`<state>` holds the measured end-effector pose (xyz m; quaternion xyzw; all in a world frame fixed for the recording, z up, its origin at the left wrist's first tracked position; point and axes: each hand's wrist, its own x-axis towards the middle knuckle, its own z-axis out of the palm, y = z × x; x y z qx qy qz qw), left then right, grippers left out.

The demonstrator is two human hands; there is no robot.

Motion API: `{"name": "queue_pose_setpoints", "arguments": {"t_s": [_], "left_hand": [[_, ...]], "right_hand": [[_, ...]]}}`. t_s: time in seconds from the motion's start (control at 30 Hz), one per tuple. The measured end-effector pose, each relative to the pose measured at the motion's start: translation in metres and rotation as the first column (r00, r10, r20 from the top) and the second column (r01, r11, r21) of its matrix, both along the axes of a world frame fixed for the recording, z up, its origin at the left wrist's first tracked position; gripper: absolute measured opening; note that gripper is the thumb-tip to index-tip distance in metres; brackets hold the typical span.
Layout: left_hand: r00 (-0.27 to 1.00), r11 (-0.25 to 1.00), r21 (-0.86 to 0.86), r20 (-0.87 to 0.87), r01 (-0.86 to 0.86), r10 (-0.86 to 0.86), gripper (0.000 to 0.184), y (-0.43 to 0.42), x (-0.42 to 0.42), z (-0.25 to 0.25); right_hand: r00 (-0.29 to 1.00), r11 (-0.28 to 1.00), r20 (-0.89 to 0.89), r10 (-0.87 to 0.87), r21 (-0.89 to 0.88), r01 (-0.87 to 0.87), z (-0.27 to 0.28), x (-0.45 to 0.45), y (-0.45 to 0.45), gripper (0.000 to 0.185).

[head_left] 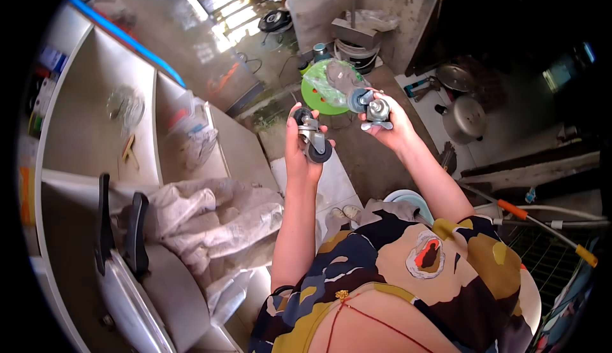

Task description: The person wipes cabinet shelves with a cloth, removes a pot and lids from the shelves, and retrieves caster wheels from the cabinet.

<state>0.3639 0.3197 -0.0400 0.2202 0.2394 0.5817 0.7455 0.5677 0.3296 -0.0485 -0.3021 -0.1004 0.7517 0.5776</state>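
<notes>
My left hand (301, 155), in the middle of the head view, is closed around metal-bracketed caster wheels (312, 136). One black wheel shows at the top by the thumb and another lower down; whether these are two separate casters I cannot tell. To its right, my right hand (396, 122) grips a swivel caster (378, 109) with a shiny metal stem and a small lever at its lower end. A grey-blue wheel (359, 100) shows beside it, also at the fingers. Both hands are raised at about the same height, apart from each other.
A green stool (322, 98) with a plastic bag (331, 76) on it stands just beyond my hands. White shelving (156, 117) runs along the left, with a crumpled cloth (210, 216) and black-handled pans (172, 289). A metal pot (465, 120) sits at right, near an orange-gripped pole (513, 209).
</notes>
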Motion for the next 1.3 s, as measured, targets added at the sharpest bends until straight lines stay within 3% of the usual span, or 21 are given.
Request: {"name": "queue_pose_setpoints", "arguments": {"t_s": [0.03, 0.1, 0.13, 0.17, 0.27, 0.3, 0.37, 0.4, 0.5, 0.57, 0.63, 0.7, 0.73, 0.77, 0.8, 0.83, 0.97, 1.03, 1.1, 1.17, 1.3], "left_hand": [[0.994, 1.0, -0.006, -0.109, -0.029, 0.029, 0.039, 0.008, 0.01, 0.005], [0.88, 0.985, 0.103, -0.468, 0.138, -0.074, 0.04, 0.022, 0.037, 0.007], [0.824, 0.96, 0.172, -0.559, 0.221, -0.09, 0.042, 0.032, 0.05, -0.007], [0.851, 0.955, 0.05, -0.47, 0.291, -0.235, 0.039, 0.034, 0.057, 0.003], [0.846, 0.852, -0.159, -0.123, 0.499, -0.518, 0.036, 0.054, 0.074, -0.018], [0.838, 0.828, -0.151, -0.001, 0.54, -0.546, 0.037, 0.06, 0.088, -0.033], [0.826, 0.792, -0.257, 0.287, 0.554, -0.485, 0.038, 0.062, 0.113, -0.037], [0.731, 0.74, -0.182, 0.424, 0.648, -0.535, 0.046, 0.071, 0.121, -0.054], [0.75, 0.733, -0.282, 0.487, 0.62, -0.447, 0.055, 0.082, 0.145, -0.036], [0.726, 0.734, -0.234, 0.502, 0.638, -0.471, 0.059, 0.099, 0.165, -0.041], [0.808, 0.803, -0.217, 0.367, 0.555, -0.46, 0.06, 0.117, 0.188, -0.04], [0.839, 0.823, -0.21, 0.278, 0.528, -0.468, 0.055, 0.128, 0.217, -0.041], [0.858, 0.847, -0.213, -0.065, 0.487, -0.509, 0.051, 0.13, 0.24, -0.037], [0.775, 0.872, -0.196, -0.4, 0.449, -0.489, 0.048, 0.129, 0.26, -0.032], [0.811, 0.882, -0.183, -0.347, 0.434, -0.471, 0.052, 0.127, 0.276, -0.027], [0.799, 0.903, -0.155, -0.423, 0.4, -0.426, 0.055, 0.131, 0.29, -0.027], [0.807, 0.873, -0.203, -0.335, 0.443, -0.487, 0.04, 0.152, 0.323, -0.034], [0.855, 0.823, -0.277, -0.007, 0.497, -0.518, 0.039, 0.162, 0.339, -0.036], [0.828, 0.802, -0.249, 0.001, 0.543, -0.56, 0.038, 0.161, 0.352, -0.011], [0.769, 0.79, -0.094, -0.185, 0.606, -0.612, 0.038, 0.167, 0.372, -0.025], [0.561, 0.6, -0.117, -0.252, 0.791, -0.788, 0.039, 0.173, 0.392, -0.012]], "right_hand": [[0.98, 0.998, 0.186, -0.063, 0.038, 0.057, 0.007, 0.006, -0.003, 0.022], [0.888, 0.993, 0.457, -0.045, 0.119, -0.011, 0.017, 0.005, -0.01, 0.022], [0.864, 0.975, 0.483, -0.141, 0.217, 0.037, 0.008, 0.002, -0.007, 0.022], [0.844, 0.967, 0.515, -0.152, 0.253, 0.02, 0.011, 0.01, -0.008, 0.023], [0.939, 0.993, 0.322, -0.118, 0.051, 0.108, 0.013, 0.031, -0.015, 0.025], [0.966, 0.97, 0.112, -0.233, -0.043, 0.239, -0.002, 0.032, -0.011, 0.023], [0.939, 0.966, -0.239, -0.248, -0.136, 0.221, -0.029, 0.054, -0.001, 0.021], [0.883, 0.942, -0.333, -0.331, -0.176, 0.287, -0.036, 0.065, 0.004, 0.02], [0.779, 0.895, -0.44, -0.447, -0.205, 0.397, -0.045, 0.103, 0.008, 0.019], [0.721, 0.817, -0.389, -0.573, -0.338, 0.467, -0.025, 0.122, 0.015, 0.021], [0.726, 0.808, -0.354, -0.589, -0.23, 0.542, -0.033, 0.153, 0.028, 0.024], [0.683, 0.75, -0.313, -0.66, -0.326, 0.576, -0.041, 0.17, 0.042, 0.022], [0.789, 0.763, -0.085, -0.608, -0.336, 0.552, -0.037, 0.17, 0.053, 0.021], [0.846, 0.771, 0.147, -0.513, -0.354, 0.529, -0.033, 0.17, 0.062, 0.02], [0.861, 0.827, 0.103, -0.498, -0.24, 0.508, -0.043, 0.173, 0.069, 0.02], [0.866, 0.833, 0.05, -0.498, -0.249, 0.494, -0.039, 0.184, 0.073, 0.019], [0.827, 0.823, -0.11, -0.552, -0.235, 0.517, -0.031, 0.213, 0.078, 0.016], [0.762, 0.782, -0.203, -0.615, -0.284, 0.555, -0.041, 0.231, 0.078, 0.02], [0.731, 0.822, -0.38, -0.567, -0.207, 0.53, -0.04, 0.243, 0.071, 0.026], [0.668, 0.773, -0.396, -0.63, -0.237, 0.588, -0.049, 0.251, 0.067, 0.028], [0.541, 0.678, -0.435, -0.72, -0.277, 0.681, -0.064, 0.273, 0.061, 0.029]]}}
